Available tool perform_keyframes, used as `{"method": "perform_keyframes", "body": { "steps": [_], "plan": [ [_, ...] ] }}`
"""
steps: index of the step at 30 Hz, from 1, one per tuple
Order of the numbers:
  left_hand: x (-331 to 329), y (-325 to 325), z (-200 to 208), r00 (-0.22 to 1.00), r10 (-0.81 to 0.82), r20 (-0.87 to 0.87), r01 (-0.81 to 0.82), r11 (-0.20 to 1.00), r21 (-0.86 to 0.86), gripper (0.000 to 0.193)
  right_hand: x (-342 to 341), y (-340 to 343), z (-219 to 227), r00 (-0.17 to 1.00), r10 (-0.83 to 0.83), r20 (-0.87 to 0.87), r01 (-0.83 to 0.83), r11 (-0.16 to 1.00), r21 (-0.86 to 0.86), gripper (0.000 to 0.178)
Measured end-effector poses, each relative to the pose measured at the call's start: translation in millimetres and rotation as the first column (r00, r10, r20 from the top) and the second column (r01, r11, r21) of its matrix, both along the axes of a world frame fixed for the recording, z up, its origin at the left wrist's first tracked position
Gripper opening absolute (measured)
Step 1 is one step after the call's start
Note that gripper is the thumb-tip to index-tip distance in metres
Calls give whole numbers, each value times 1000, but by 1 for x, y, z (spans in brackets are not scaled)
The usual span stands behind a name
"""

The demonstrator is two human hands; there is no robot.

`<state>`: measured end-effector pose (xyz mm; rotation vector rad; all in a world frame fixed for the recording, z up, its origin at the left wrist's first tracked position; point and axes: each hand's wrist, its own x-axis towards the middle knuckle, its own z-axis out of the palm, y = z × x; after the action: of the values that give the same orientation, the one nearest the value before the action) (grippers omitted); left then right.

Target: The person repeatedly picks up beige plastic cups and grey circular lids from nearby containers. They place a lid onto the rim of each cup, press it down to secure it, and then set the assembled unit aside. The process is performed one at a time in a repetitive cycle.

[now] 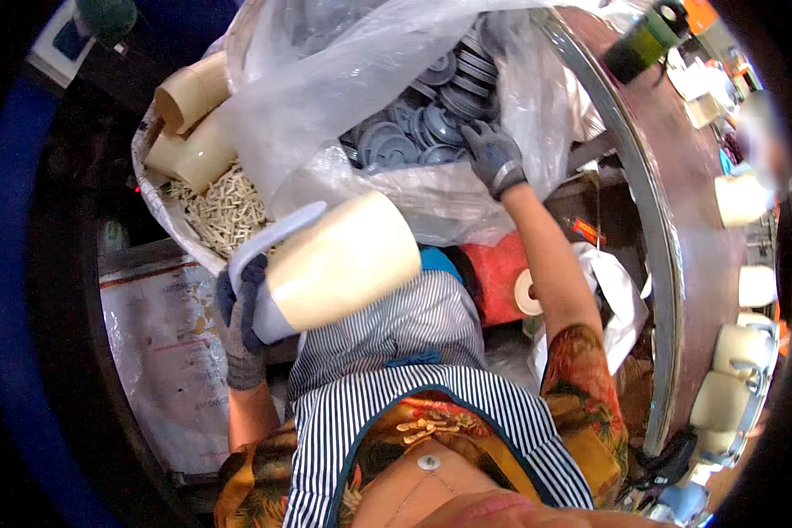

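My left hand, in a grey glove with dark fingers, is closed around the light grey handle side of a cream plastic jug. The jug lies tilted on its side above my lap, its wide cream end toward the right. My right hand, gloved the same way, reaches forward to a heap of round grey plastic lids. Its fingers are stretched out at the right edge of the heap and no lid shows in them. The lids lie inside a clear plastic bag whose folds cover part of them.
Left of the lids, a white sack holds cream cylinders and many small beige pieces. A metal-edged table curves along the right, with cream jugs and a dark green bottle. A red roll sits below my right forearm.
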<state>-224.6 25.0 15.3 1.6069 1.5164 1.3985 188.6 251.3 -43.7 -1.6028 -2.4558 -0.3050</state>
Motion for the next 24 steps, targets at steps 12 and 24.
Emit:
{"method": "perform_keyframes", "body": {
  "steps": [12, 24],
  "plan": [
    [-5, -7, -11, 998, -27, -55, 23, 997, -80, 38, 8, 65, -44, 963, 37, 269, -5, 993, -119, 47],
    [-4, -22, -13, 949, 53, -309, -20, 994, 108, 31, -36, -278, 23, 883, 20, -469, -220, 900, -376, 65]
  ]
}}
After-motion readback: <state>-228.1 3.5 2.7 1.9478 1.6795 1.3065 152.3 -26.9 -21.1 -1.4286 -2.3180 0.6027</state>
